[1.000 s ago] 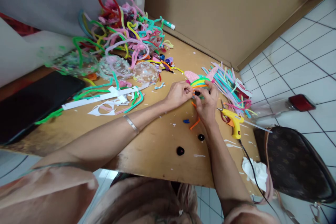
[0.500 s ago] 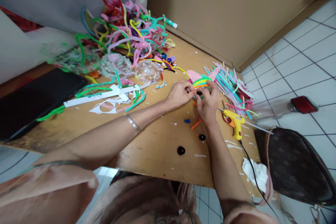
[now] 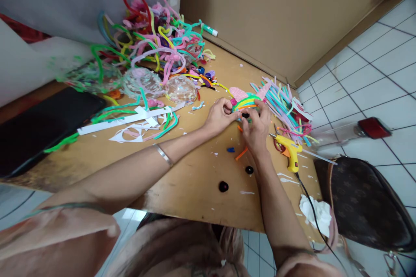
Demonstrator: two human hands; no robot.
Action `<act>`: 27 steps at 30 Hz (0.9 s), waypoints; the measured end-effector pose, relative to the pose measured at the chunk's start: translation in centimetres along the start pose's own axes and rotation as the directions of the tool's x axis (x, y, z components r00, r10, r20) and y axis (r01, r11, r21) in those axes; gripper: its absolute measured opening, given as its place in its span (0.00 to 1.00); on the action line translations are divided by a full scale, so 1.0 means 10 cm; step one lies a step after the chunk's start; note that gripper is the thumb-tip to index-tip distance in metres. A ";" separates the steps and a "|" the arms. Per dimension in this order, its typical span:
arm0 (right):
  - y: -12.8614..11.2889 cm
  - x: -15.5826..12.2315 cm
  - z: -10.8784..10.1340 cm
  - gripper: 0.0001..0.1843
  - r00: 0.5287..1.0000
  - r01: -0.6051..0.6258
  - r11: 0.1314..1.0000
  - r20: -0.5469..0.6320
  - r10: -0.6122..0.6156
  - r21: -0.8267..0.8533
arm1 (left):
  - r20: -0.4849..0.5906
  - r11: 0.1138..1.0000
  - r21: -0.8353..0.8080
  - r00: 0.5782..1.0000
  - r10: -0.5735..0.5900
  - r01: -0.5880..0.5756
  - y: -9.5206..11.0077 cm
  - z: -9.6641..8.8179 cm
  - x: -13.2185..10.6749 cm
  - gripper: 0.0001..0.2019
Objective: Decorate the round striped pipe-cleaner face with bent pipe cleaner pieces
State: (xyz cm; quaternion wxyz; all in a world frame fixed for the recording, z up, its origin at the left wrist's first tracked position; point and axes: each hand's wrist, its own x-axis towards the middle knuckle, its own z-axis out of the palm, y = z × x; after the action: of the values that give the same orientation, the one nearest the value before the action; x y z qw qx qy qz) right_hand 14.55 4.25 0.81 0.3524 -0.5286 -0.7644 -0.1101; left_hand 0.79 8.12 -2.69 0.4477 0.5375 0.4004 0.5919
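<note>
A rainbow-striped pipe-cleaner craft (image 3: 245, 101) with two pink ear-like pieces lies at the far middle of the table, between my hands. My left hand (image 3: 221, 117) grips its left edge, thumb stretched along the lower side and fingers curled. From the right, my right hand (image 3: 257, 127) closes over its front, fingers bent onto the orange stripe. A small black piece (image 3: 245, 115) shows by the right fingertips. The craft's underside is hidden. Nearer me lie an orange pipe-cleaner piece (image 3: 241, 153), a blue bit (image 3: 230, 150) and two black round pieces (image 3: 223, 186).
A yellow glue gun (image 3: 293, 153) with a cord lies right of my right forearm, beside a bundle of pipe cleaners (image 3: 276, 99). Left are white paper scraps (image 3: 130, 121), a black phone-like slab (image 3: 48, 125) and a tangled pipe-cleaner heap (image 3: 156, 39). A brown bag (image 3: 370, 203) stands right.
My left fingers have drawn back slightly and curled, with the thumb now extended along the craft, so more of its left end shows. My right hand stays in nearly the same place.
</note>
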 end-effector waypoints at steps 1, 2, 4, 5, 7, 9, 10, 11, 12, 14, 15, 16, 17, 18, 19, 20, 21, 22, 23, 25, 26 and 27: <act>0.00 0.00 0.00 0.08 1.000 -0.004 1.000 0.000 0.004 0.001 | 0.008 1.000 0.000 1.000 -0.004 0.004 -0.01 0.00 0.01 0.15; 0.00 0.00 0.01 0.08 1.000 -0.007 1.000 0.000 0.007 0.001 | 0.014 1.000 0.000 1.000 -0.005 0.005 -0.01 0.00 0.01 0.15; 0.01 0.00 0.01 0.08 1.000 -0.005 1.000 0.002 0.005 0.002 | 0.017 1.000 0.005 1.000 0.003 -0.003 -0.03 0.01 0.03 0.15; 0.01 0.00 0.01 0.08 1.000 -0.002 1.000 0.004 0.002 0.003 | 0.013 1.000 0.011 1.000 0.007 -0.007 -0.03 0.01 0.04 0.15; 0.01 0.00 0.01 0.08 1.000 0.005 1.000 0.002 -0.005 0.006 | -0.001 1.000 0.031 1.000 0.008 -0.008 -0.03 0.02 0.04 0.15; 0.01 0.00 0.01 0.09 1.000 0.013 1.000 -0.005 -0.013 0.004 | -0.004 0.999 0.039 1.000 0.003 -0.003 -0.02 0.02 0.04 0.14; 0.02 0.00 0.02 0.09 1.000 0.017 1.000 -0.010 -0.017 0.000 | 0.003 0.999 0.037 1.000 0.000 0.000 -0.01 0.02 0.04 0.13; 0.02 0.00 0.02 0.09 1.000 0.021 1.000 -0.015 -0.021 -0.006 | 0.015 0.999 0.034 1.000 -0.007 0.006 0.00 0.02 0.03 0.12; 0.02 -0.01 0.02 0.10 1.000 0.023 1.000 -0.020 -0.024 -0.011 | 0.030 0.999 0.029 0.999 -0.018 0.017 0.01 0.02 0.02 0.11; 0.03 -0.01 0.03 0.10 0.999 0.026 1.000 -0.027 -0.026 -0.017 | 0.058 0.999 0.020 0.997 -0.047 0.046 0.03 0.02 0.00 0.08; 0.04 -0.02 0.03 0.10 0.999 0.025 1.000 -0.029 -0.026 -0.016 | 0.066 0.998 0.015 0.996 -0.058 0.057 0.04 0.03 -0.01 0.07; 0.04 -0.02 0.03 0.10 0.999 0.024 1.000 -0.029 -0.025 -0.013 | 0.074 0.998 0.009 0.995 -0.062 0.062 0.04 0.03 -0.02 0.06; 0.05 -0.02 0.03 0.10 0.999 0.024 1.000 -0.029 -0.024 -0.009 | 0.078 0.998 0.004 0.995 -0.060 0.060 0.05 0.03 -0.02 0.05; 0.05 -0.02 0.04 0.10 0.999 0.024 1.000 -0.030 -0.024 -0.001 | 0.078 0.999 0.004 0.995 -0.055 0.055 0.05 0.03 -0.03 0.04; 0.06 -0.02 0.04 0.10 0.999 0.025 1.000 -0.032 -0.025 0.008 | 0.076 0.999 0.007 0.996 -0.049 0.049 0.05 0.04 -0.03 0.03; 0.06 -0.01 0.04 0.10 0.999 0.028 0.999 -0.035 -0.027 0.019 | 0.072 0.999 0.011 0.996 -0.045 0.045 0.05 0.04 -0.04 0.03; 0.06 -0.01 0.03 0.10 0.999 0.032 0.999 -0.038 -0.031 0.029 | 0.067 0.999 0.015 0.997 -0.043 0.042 0.04 0.04 -0.04 0.03; 0.07 0.00 0.03 0.10 0.999 0.035 0.999 -0.039 -0.033 0.038 | 0.063 0.999 0.018 0.997 -0.041 0.040 0.04 0.04 -0.04 0.04; 0.07 0.00 0.03 0.10 0.999 0.036 0.998 -0.037 -0.035 0.047 | 0.061 0.999 0.019 0.997 -0.038 0.037 0.03 0.04 -0.03 0.03; 0.08 0.00 0.02 0.10 0.999 0.034 0.998 -0.029 -0.032 0.061 | 0.062 0.999 0.012 0.998 -0.033 0.033 0.02 0.05 -0.03 0.03; 0.08 0.01 0.02 0.10 0.999 0.031 0.997 -0.025 -0.029 0.067 | 0.060 0.999 0.007 0.998 -0.033 0.032 0.02 0.05 -0.03 0.02; 0.08 0.01 0.02 0.11 0.999 0.028 0.997 -0.022 -0.027 0.071 | 0.059 0.999 0.000 0.998 -0.033 0.033 0.02 0.05 -0.03 0.02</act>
State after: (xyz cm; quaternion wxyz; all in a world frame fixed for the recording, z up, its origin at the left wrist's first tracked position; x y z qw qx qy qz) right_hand 15.19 4.75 0.54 0.3773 -0.5039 -0.7714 -0.0932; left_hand 1.27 7.77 -2.56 0.4690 0.5479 0.3957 0.5686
